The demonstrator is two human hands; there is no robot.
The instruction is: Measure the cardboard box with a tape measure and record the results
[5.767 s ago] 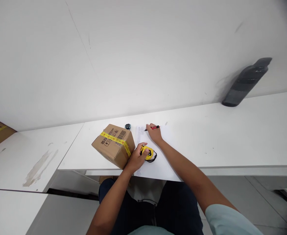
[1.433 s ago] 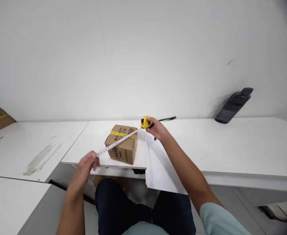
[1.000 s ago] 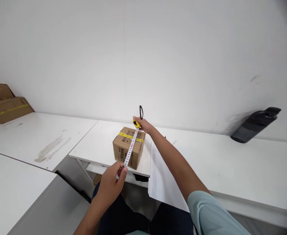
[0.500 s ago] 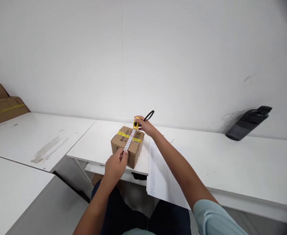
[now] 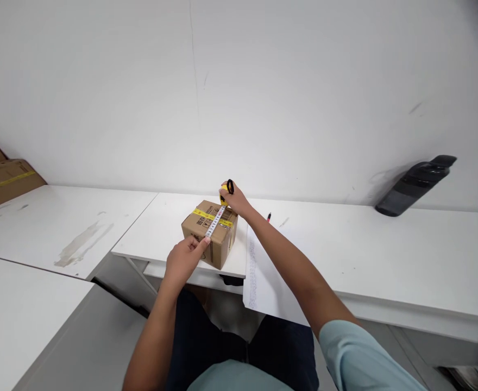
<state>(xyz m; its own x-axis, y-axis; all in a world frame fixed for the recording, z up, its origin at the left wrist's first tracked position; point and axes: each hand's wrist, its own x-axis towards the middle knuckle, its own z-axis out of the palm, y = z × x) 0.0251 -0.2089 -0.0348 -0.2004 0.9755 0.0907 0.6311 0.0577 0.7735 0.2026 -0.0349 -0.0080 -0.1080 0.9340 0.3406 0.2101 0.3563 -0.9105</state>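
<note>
Brown cardboard makes up the taped carton [image 5: 221, 243] at the centre of the frame, and your tape measure [image 5: 223, 196] sits at its far top edge, with the blade [image 5: 216, 221] already drawn out and laid across the top. Your left hand [image 5: 185, 259] pinches the blade's end near the close edge, between thumb and fingers; your right hand [image 5: 236, 201] has its fingers curled around the case. The reading looks under way, with the pen [image 5: 269, 218] out of hand beside the paper sheet [image 5: 269, 282]. That sheet carries a dense written column along its left side and looks mostly bare elsewhere, so little seems recorded across it. You can make out black numerals with red among them on the blade, but the carton's dark print and the handwriting are too small to read, and no brand is legible.
</note>
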